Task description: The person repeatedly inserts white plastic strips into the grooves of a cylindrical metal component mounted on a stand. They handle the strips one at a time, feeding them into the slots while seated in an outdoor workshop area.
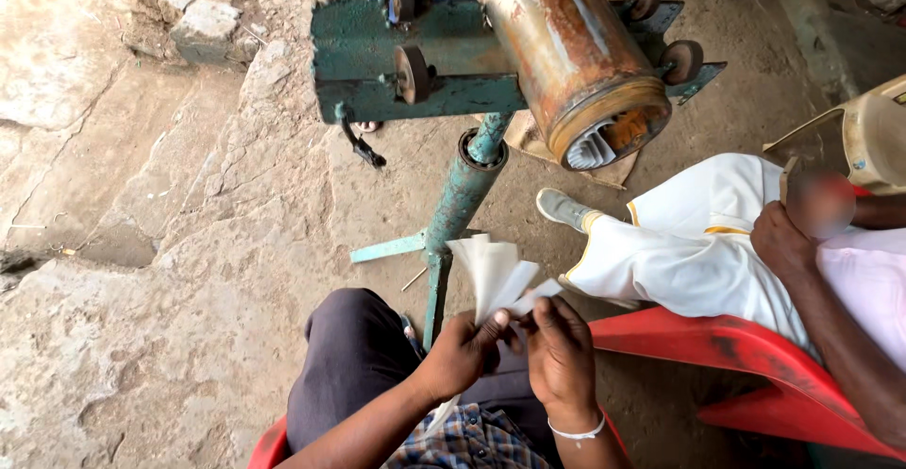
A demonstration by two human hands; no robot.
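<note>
- Head view showed the left hand [461, 356] pinching a fan of white paper strips [493, 276] at their lower ends, thumb on top and fingers curled underneath.
- The right hand [562, 356] sat just beside it, fingertips pinched on the edge of the nearest strip, a white band round the wrist.
- From both grips the strips ran up and away, long axis tilted a little to the left, spreading wider the farther they got from the fingers.
- Neither hand was nearer than the other; both touched the fan at its base, right hand on the outer side.
- Below the grips lay the person's lap, dark trousers and a checked shirt, on a red chair [269, 445].
- Beyond the strips, well past the tips, stood a green metal stand [444, 63] on a post, carrying a rusty cylinder [566, 49] on small rollers, its open end turned towards the grips.
- Right of the grips another person in white cloth [698, 242] sat on a second red chair [746, 351], one hand raised.
- Ground all round was bare packed earth [142, 337] with broken stones [203, 25] far off to the left.
</note>
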